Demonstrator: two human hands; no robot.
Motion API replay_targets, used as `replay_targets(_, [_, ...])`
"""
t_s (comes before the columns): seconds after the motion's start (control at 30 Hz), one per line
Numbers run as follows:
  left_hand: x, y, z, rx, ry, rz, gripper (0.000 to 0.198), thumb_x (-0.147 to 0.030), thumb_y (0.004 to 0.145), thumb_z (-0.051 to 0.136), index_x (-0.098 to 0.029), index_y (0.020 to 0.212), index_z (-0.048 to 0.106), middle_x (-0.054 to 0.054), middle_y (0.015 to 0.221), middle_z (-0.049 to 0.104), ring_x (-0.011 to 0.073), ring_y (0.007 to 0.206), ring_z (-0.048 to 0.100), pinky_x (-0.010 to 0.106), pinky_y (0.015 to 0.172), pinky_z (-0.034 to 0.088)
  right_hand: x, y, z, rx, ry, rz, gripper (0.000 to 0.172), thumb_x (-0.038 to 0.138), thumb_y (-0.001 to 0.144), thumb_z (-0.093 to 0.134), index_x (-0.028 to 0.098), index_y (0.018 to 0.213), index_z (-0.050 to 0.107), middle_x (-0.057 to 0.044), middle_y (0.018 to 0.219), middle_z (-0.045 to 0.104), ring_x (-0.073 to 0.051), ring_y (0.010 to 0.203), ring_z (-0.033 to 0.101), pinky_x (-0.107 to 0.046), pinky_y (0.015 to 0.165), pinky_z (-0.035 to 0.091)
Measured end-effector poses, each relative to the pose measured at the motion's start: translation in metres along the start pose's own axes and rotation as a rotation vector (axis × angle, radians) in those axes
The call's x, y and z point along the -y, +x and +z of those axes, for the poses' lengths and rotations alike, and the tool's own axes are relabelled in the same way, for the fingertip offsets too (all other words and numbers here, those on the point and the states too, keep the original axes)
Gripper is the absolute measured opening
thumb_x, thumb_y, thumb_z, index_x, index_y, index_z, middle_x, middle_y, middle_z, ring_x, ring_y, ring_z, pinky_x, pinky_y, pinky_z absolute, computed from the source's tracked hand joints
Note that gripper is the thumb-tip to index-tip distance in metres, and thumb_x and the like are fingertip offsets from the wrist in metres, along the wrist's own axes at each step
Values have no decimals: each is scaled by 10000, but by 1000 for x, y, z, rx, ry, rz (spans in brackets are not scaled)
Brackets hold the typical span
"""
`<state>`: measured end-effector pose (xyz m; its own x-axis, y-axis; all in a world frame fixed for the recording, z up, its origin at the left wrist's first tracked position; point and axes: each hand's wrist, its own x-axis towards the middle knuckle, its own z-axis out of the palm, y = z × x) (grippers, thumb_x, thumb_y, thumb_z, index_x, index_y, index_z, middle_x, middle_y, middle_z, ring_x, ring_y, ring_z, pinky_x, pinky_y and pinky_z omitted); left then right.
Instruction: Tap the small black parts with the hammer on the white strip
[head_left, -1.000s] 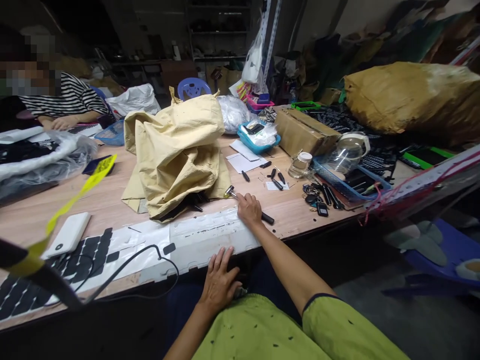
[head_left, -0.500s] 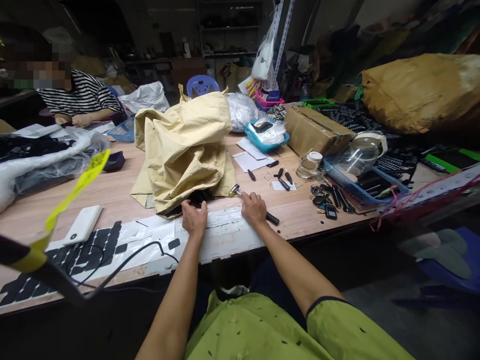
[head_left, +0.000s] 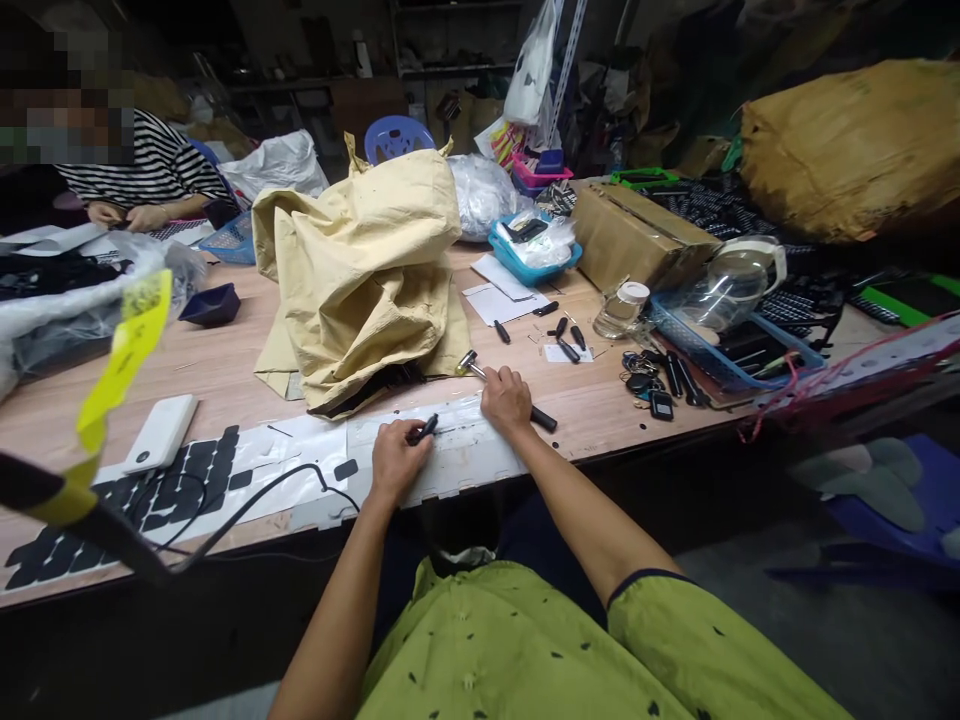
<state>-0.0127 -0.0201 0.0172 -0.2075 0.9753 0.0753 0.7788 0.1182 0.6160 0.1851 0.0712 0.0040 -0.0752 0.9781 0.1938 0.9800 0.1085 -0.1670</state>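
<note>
My left hand point(head_left: 396, 462) lies on the long white flat plastic panel point(head_left: 459, 466) that runs along the near edge of the wooden table point(head_left: 600, 398). Its fingers are curled round a small black pen-shaped tool point(head_left: 426, 429), whose tip points away from me across the panel. My right hand point(head_left: 507, 398) sits just beyond the panel's right end, fingers wrapped about the shaft of a small hammer with a metal head and black handle point(head_left: 469, 363). The head sticks out to the left of my fist and the handle's end to the right, resting on the table.

I judge the hammer light for a hammer but head-heavy. My grip is mid-shaft, which gives control rather than swing; a hold nearer the black end would give more weight to a tap. The handle looks rubbery and should not slip. The black tool looks thin, stiff and very light, easy to roll out of the fingers, so a pinch close to its tip suits it best. The panel looks thin and brittle-edged, likely to flex or crack under a hard blow, and it overhangs the near edge a little.

Behind both hands, well apart from them, a crumpled cream cloth sack point(head_left: 360, 260) is heaped in the middle of the table.
</note>
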Motion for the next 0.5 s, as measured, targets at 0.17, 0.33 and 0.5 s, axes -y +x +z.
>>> replay_targets(0.17, [5, -12, 12, 45, 54, 123, 176, -296, 797, 711, -297, 955, 788, 34, 903, 711, 255, 950, 590, 380, 857, 457, -2, 0, -4, 14, 17, 6, 371, 214, 972, 466, 226, 1295, 646, -126, 1094, 620, -259, 992, 519, -331, 776, 397])
replay_targets(0.33, [5, -8, 15, 66, 46, 120, 165, -301, 809, 736, -298, 966, 788, 36, 898, 689, 256, 962, 573, 383, 863, 442, -9, 5, -15, 61, 152, 56, 354, 189, 948, 502, 244, 1237, 699, -109, 1110, 679, -253, 1018, 586, -329, 805, 459])
replay_targets(0.5, [3, -8, 18, 60, 31, 110, 167, -293, 813, 739, -297, 971, 793, 38, 897, 691, 260, 973, 573, 397, 895, 446, -17, -20, -23, -54, 486, -39, 391, 214, 952, 475, 235, 1278, 689, -79, 1165, 726, -230, 1062, 650, -342, 900, 532])
